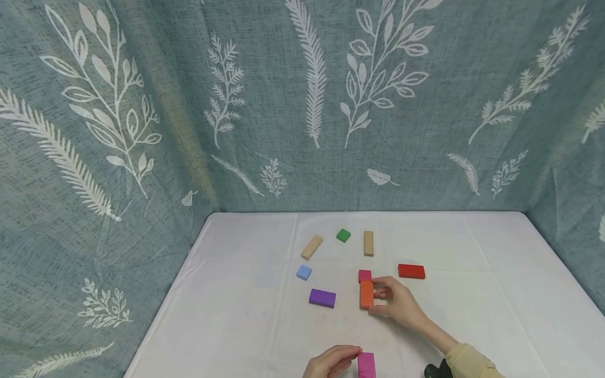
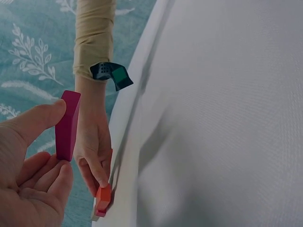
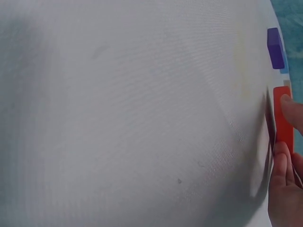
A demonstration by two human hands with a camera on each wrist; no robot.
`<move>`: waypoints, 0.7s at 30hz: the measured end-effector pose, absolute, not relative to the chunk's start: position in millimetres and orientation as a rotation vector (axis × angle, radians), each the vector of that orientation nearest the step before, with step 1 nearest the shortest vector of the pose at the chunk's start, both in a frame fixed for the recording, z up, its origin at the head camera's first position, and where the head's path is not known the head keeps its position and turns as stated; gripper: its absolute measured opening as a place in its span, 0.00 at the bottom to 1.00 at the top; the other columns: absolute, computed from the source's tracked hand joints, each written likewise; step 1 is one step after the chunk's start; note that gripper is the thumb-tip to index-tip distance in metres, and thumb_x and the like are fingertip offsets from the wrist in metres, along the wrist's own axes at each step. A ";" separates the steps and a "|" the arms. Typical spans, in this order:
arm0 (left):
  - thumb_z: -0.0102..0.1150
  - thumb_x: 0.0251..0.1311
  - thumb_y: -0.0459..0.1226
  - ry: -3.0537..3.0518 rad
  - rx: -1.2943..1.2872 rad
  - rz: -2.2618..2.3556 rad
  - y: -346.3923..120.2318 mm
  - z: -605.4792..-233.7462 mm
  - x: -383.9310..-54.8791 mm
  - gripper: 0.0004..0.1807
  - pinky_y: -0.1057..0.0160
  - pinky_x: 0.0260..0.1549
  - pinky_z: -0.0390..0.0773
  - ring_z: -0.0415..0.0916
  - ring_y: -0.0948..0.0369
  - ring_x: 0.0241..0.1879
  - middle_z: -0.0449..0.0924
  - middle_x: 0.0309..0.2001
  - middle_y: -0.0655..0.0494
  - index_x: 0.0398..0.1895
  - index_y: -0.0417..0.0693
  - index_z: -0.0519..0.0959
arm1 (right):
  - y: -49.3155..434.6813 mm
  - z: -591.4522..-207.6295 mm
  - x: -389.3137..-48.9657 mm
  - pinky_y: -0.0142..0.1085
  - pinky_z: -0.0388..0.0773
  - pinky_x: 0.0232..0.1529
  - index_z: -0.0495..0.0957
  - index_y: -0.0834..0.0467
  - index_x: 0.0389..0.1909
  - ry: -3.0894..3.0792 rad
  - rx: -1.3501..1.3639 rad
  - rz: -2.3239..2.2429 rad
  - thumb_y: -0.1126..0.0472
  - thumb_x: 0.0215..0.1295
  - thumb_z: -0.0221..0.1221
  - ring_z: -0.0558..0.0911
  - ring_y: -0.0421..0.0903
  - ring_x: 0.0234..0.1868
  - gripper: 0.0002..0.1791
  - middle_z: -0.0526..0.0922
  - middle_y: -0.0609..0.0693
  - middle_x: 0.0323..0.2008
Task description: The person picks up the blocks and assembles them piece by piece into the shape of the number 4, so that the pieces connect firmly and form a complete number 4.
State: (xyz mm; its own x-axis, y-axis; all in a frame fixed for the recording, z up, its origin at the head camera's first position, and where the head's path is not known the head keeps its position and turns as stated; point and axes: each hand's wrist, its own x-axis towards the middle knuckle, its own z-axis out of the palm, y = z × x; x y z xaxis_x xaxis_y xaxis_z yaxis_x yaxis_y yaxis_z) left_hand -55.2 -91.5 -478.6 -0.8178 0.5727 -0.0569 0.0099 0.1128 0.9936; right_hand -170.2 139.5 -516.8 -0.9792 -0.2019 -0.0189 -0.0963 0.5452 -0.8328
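My right hand (image 1: 399, 304) pinches an orange rectangular block (image 1: 366, 295) between thumb and fingers, its far end right at a small crimson-pink block (image 1: 364, 275). In the right wrist view the thumb lies on the face of the orange block (image 3: 282, 116), with fingertips at its lower end. Closer to me, my left hand (image 1: 331, 362) holds a magenta rectangular block (image 1: 366, 365). The left wrist view shows this magenta block (image 2: 68, 125) standing between thumb and fingertips, above the table.
A purple block (image 1: 322, 298) and a light blue one (image 1: 304, 272) lie left of the orange block. A red block (image 1: 411, 271) is to the right. Farther back are a green block (image 1: 343, 235) and two wooden ones (image 1: 312, 247). White cloth (image 1: 227, 315) covers the table; patterned curtains surround it.
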 end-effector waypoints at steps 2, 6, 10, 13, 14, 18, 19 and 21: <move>0.59 0.62 0.40 1.973 0.566 1.749 -91.6 -479.0 -55.2 0.27 0.68 0.56 0.76 0.72 0.75 0.55 0.74 0.56 0.37 0.58 0.29 0.70 | 139.9 -517.2 -170.5 0.28 0.82 0.41 0.72 0.65 0.55 2.653 -0.269 -1.427 0.65 0.42 0.73 0.80 0.44 0.40 0.35 0.80 0.53 0.42; 0.59 0.62 0.40 1.974 0.582 1.748 -91.9 -479.4 -55.1 0.27 0.68 0.56 0.76 0.72 0.75 0.55 0.74 0.56 0.36 0.58 0.28 0.70 | 140.9 -519.0 -170.8 0.28 0.82 0.42 0.72 0.65 0.55 2.639 -0.281 -1.435 0.64 0.42 0.74 0.80 0.44 0.40 0.36 0.80 0.53 0.43; 0.59 0.62 0.40 1.974 0.583 1.743 -91.6 -478.9 -55.0 0.27 0.68 0.56 0.76 0.71 0.75 0.55 0.74 0.56 0.36 0.59 0.29 0.69 | 141.7 -520.9 -171.1 0.30 0.83 0.44 0.72 0.64 0.56 2.626 -0.284 -1.445 0.62 0.44 0.73 0.80 0.45 0.41 0.35 0.79 0.54 0.44; 0.59 0.62 0.40 1.975 0.566 1.738 -91.1 -478.1 -55.3 0.27 0.68 0.56 0.76 0.72 0.75 0.55 0.74 0.56 0.37 0.59 0.29 0.70 | 141.7 -521.7 -171.2 0.30 0.83 0.44 0.72 0.64 0.56 2.623 -0.286 -1.447 0.62 0.44 0.73 0.81 0.45 0.42 0.35 0.79 0.54 0.45; 0.59 0.62 0.40 1.974 0.560 1.738 -91.0 -478.0 -55.5 0.27 0.68 0.56 0.76 0.72 0.75 0.55 0.74 0.56 0.37 0.59 0.29 0.70 | 141.7 -521.9 -171.2 0.29 0.82 0.44 0.72 0.64 0.56 2.625 -0.287 -1.445 0.62 0.44 0.73 0.81 0.45 0.42 0.35 0.79 0.54 0.45; 0.59 0.62 0.40 1.967 0.550 1.737 -91.2 -478.0 -55.7 0.28 0.68 0.56 0.76 0.72 0.75 0.55 0.74 0.57 0.36 0.59 0.29 0.70 | 140.5 -522.3 -171.6 0.28 0.82 0.44 0.72 0.64 0.56 2.633 -0.275 -1.437 0.62 0.44 0.73 0.80 0.44 0.42 0.35 0.79 0.54 0.46; 0.59 0.62 0.40 1.965 0.551 1.738 -91.4 -478.1 -55.8 0.28 0.68 0.56 0.76 0.72 0.74 0.55 0.74 0.57 0.36 0.59 0.29 0.70 | 140.1 -522.3 -171.6 0.29 0.82 0.44 0.72 0.64 0.56 2.635 -0.269 -1.436 0.62 0.44 0.73 0.80 0.44 0.42 0.35 0.79 0.54 0.46; 0.59 0.62 0.40 1.964 0.552 1.738 -91.7 -478.3 -55.8 0.28 0.68 0.56 0.76 0.72 0.75 0.55 0.74 0.57 0.36 0.59 0.29 0.69 | 139.0 -522.3 -171.5 0.30 0.83 0.45 0.72 0.64 0.56 2.638 -0.255 -1.440 0.63 0.44 0.73 0.80 0.44 0.41 0.35 0.79 0.54 0.46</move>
State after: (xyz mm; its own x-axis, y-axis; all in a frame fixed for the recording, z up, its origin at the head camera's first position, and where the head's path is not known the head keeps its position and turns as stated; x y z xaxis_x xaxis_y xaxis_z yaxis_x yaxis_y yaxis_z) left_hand -55.8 -91.7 -478.3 -0.8149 0.5750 -0.0732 -0.0025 0.1228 0.9924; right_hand -171.5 139.0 -522.3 -0.9779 -0.2072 -0.0286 -0.0879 0.5315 -0.8425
